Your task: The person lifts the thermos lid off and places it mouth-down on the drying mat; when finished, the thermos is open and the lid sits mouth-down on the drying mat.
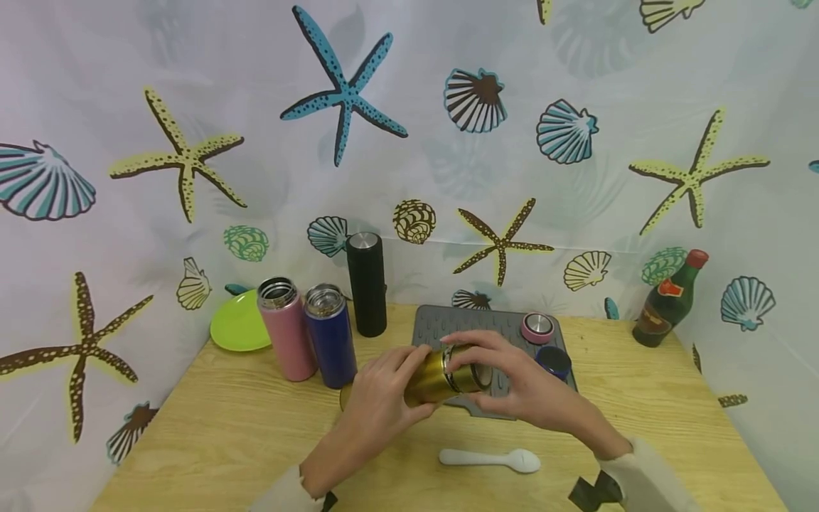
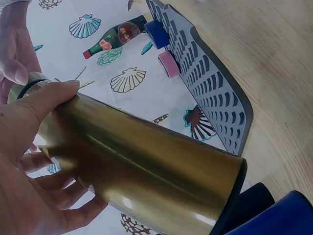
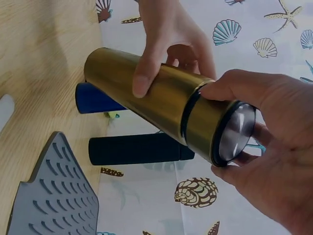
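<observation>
A gold thermos (image 1: 422, 380) is held tilted over the table's middle, its capped end toward the right. My left hand (image 1: 379, 387) grips its body, with the thumb along one side and fingers round the other in the left wrist view. My right hand (image 1: 518, 373) holds the gold lid (image 3: 208, 125), which has a silvery top; thumb and fingers lie round its rim. A dark ring marks where lid and body meet. Behind the hands, a pink lid (image 1: 537, 326) and a blue lid (image 1: 554, 361) lie on a grey textured mat (image 1: 441, 320).
Lidless pink (image 1: 293, 345) and blue (image 1: 333, 348) thermoses stand at the left, before a black thermos (image 1: 367, 291). A green plate (image 1: 239, 326) is at the back left. A white spoon (image 1: 476, 457) lies in front. A green bottle (image 1: 668, 306) with a red cap stands back right.
</observation>
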Action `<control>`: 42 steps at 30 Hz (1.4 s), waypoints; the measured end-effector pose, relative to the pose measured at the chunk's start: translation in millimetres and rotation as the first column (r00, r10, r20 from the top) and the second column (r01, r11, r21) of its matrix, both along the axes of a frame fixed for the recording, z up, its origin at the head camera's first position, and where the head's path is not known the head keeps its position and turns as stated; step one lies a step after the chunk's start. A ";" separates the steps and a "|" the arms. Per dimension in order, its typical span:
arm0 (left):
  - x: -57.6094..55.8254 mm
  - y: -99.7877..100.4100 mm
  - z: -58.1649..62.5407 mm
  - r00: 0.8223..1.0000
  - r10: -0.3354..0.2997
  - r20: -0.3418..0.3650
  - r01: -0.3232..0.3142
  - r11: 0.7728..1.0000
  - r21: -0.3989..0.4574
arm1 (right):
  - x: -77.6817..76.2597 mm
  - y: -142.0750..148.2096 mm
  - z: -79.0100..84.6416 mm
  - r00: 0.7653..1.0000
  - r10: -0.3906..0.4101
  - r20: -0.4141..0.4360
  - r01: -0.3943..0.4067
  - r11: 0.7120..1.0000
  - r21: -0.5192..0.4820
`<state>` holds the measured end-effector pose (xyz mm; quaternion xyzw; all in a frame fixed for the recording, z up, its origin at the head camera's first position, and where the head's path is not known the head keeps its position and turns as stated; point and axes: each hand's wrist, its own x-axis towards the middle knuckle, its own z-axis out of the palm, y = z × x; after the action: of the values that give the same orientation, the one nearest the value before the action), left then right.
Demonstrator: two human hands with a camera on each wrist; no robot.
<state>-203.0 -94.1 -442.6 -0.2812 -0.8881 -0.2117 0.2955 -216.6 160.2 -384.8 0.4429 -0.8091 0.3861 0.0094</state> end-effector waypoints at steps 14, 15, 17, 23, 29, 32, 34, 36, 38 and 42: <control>-0.9 -0.8 1.9 0.998 0.013 0.063 -0.014 1.000 0.021 | -8.4 -1.8 -9.8 0.984 -0.102 0.145 0.125 0.978 -0.166; -1.0 -0.7 1.9 0.998 0.012 0.066 -0.014 1.000 0.021 | -8.1 -1.8 -9.9 0.984 -0.105 0.146 0.129 0.977 -0.171; -1.2 -0.8 1.8 0.997 0.011 0.073 -0.013 1.000 0.021 | -7.3 -2.1 -10.7 0.983 -0.113 0.148 0.138 0.975 -0.174; -2.8 -0.1 1.5 0.996 0.003 0.085 -0.005 1.000 0.028 | -6.2 -4.6 -15.1 0.977 -0.176 0.116 0.194 0.967 -0.168; -5.6 2.1 0.5 0.995 -0.009 0.101 0.006 0.999 0.034 | -6.3 -8.4 -18.7 0.962 -0.246 0.118 0.266 0.944 -0.196; -6.3 1.8 -0.7 0.995 0.004 0.096 -0.007 1.000 0.030 | -4.8 -10.4 -19.2 0.946 -0.285 0.155 0.314 0.924 -0.217; -6.2 1.2 -1.3 0.996 0.013 0.088 -0.016 0.999 0.029 | -3.9 -11.8 -19.6 0.933 -0.305 0.191 0.344 0.912 -0.224; -6.1 0.8 -1.8 0.997 0.018 0.080 -0.020 0.999 0.028 | -2.8 -12.8 -19.3 0.922 -0.314 0.226 0.364 0.903 -0.230; -6.2 0.5 -2.3 0.997 0.017 0.074 -0.019 0.999 0.027 | -2.4 -12.9 -18.7 0.916 -0.311 0.252 0.369 0.900 -0.231; -6.4 -0.1 -3.4 0.997 0.016 0.069 -0.018 1.000 0.021 | -2.1 -9.2 -14.4 0.933 -0.265 0.243 0.320 0.921 -0.222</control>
<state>-209.5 -94.2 -446.0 -0.2628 -0.8978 -0.2285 0.2695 -218.7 151.0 -399.2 0.2683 -0.8057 0.5266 0.0400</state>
